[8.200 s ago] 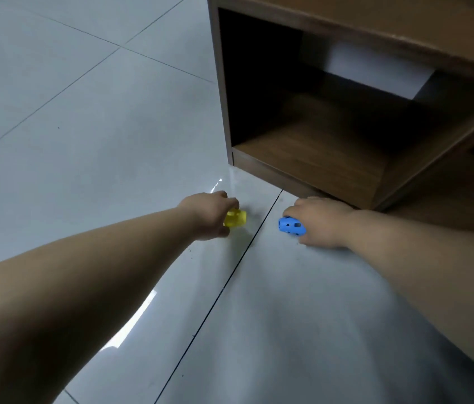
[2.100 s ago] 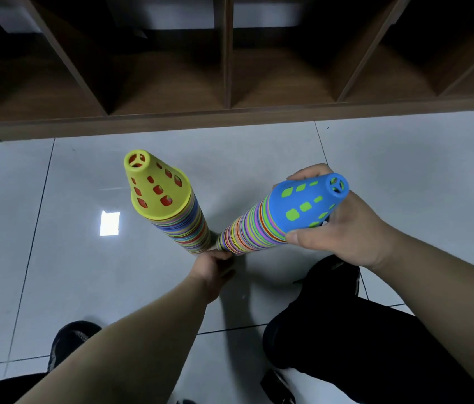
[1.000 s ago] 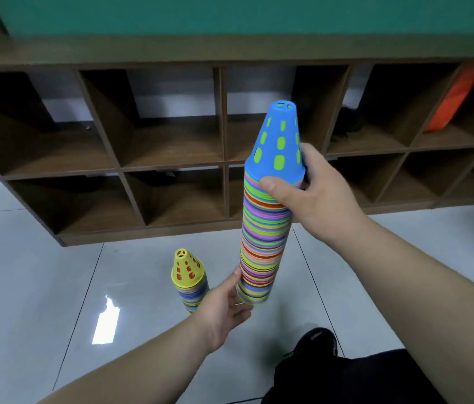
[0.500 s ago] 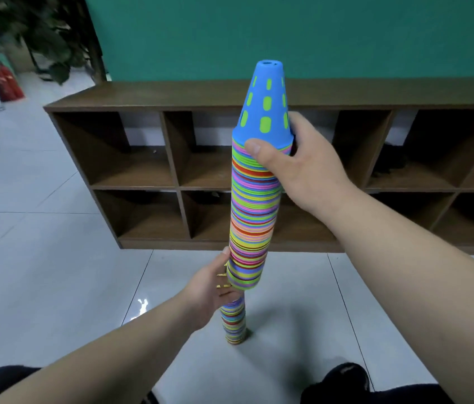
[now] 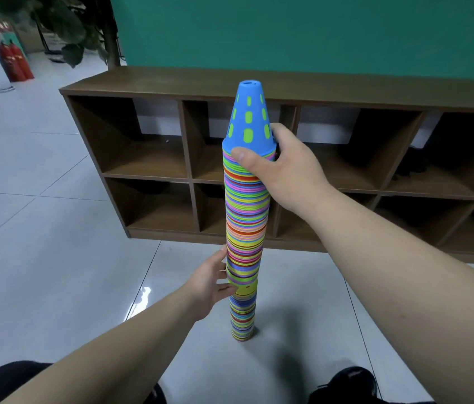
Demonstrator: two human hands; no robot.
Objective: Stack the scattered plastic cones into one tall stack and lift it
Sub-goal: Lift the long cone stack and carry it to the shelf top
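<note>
Between the hands stands the cone stack (image 5: 246, 223): right hand (image 5: 285, 167) grips its top, left hand (image 5: 209, 282) clasps lower down.

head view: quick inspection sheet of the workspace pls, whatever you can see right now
surface: floor of pale glossy tiles, with a glare patch near the left forearm
job's things: cone stack upright, base on the floor; blue cone with green holes on top; yellow cone shows at a join low down
clutter: nothing seen
hands: right hand grips the stack just under the blue cone; left hand holds it at the yellow join
cables: nothing seen
surroundings: wooden cubby shelf, green wall, plant, red fire extinguishers, black shoe
</note>
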